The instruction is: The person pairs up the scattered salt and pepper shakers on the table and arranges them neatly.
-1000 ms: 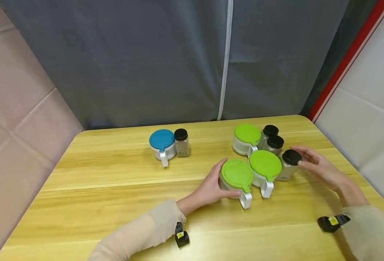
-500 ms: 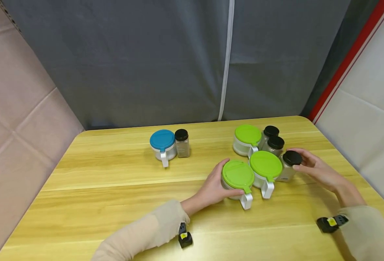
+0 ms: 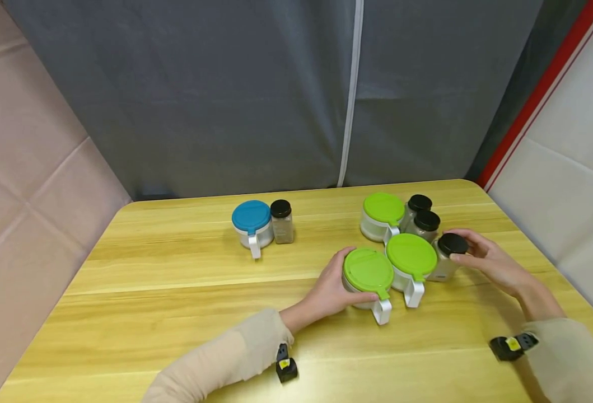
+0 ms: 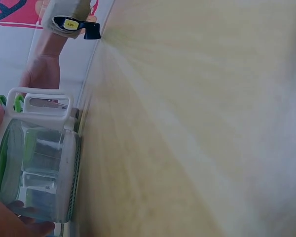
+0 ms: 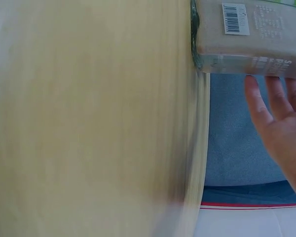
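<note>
My left hand (image 3: 328, 285) grips a seasoning jar (image 3: 368, 270) with a green lid and white handle, thumb in front, fingers around its far left side. In the left wrist view this jar's (image 4: 42, 163) clear body shows. Against its right side stands a second green-lidded jar (image 3: 411, 254). My right hand (image 3: 493, 263) holds a black-capped spice bottle (image 3: 444, 266) beside that jar, thumb at the front of the cap, fingers behind. The right wrist view shows fingertips (image 5: 259, 98) touching the labelled bottle's (image 5: 246, 34) side; the thumb is hidden there.
Behind stand another green-lidded jar (image 3: 383, 215) and two black-capped bottles, the nearer bottle (image 3: 425, 224) partly hidden. Farther left, a blue-lidded jar (image 3: 252, 224) touches or nearly touches a black-capped bottle (image 3: 282, 223). The wooden table (image 3: 175, 291) ends at a grey curtain (image 3: 200, 112).
My right hand has shifted slightly left, its thumb now farther along the bottle's cap. The left hand keeps its grip on the green-lidded jar. Things otherwise stand nearly as before.
</note>
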{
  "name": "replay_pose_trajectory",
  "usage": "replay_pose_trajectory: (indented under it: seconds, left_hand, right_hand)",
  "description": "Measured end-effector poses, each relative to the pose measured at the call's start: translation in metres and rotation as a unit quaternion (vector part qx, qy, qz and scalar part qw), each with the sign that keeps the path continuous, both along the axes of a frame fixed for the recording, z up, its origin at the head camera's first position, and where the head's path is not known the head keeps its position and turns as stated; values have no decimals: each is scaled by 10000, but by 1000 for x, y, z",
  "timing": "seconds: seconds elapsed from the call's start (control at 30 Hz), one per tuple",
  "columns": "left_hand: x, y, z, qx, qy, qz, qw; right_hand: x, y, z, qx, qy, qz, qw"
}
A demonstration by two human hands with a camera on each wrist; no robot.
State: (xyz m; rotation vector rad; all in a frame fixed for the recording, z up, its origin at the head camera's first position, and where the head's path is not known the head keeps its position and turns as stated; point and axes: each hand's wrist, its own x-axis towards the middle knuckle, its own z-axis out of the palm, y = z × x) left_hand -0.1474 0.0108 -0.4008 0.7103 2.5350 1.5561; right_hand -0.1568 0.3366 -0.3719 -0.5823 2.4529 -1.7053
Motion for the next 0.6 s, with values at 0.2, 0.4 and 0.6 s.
replay_pose_trajectory:
  seconds: [0.2,0.4,0.6]
  left_hand:
    - [1,0,2,79,2,3,10000]
    - [2,-1,3,219,50,-50,9997]
    - [1,-2,2,302,-19,-69,9995]
  right_hand:
    - [0,0,0,150,74,-105,9998]
    - [0,0,0,186,132,-175,9996]
    - [1,-1,0,224,183,-247,9993]
